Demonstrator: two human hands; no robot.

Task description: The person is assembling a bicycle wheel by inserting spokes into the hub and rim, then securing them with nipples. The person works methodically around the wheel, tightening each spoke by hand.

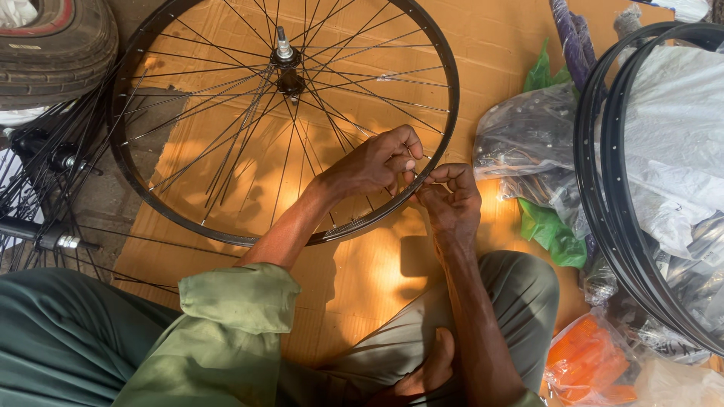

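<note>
A black bicycle wheel rim [143, 188] with thin metal spokes [226, 143] and a central hub [285, 64] lies flat on brown cardboard [490, 45]. My left hand [373, 162] rests inside the rim at its near right edge, fingers pinched on a spoke. My right hand [450, 197] sits just outside the same part of the rim, fingertips pinched on the spoke end where it meets the rim. The two hands almost touch. The small part between the fingertips is hidden.
A worn tyre [53, 45] lies at top left, with more hubs and loose spokes [45, 196] along the left. Two bare black rims [603, 196] stand at right over clear plastic bags [528, 136] of parts. Green bags [554, 234] and an orange packet [588, 362] lie nearby.
</note>
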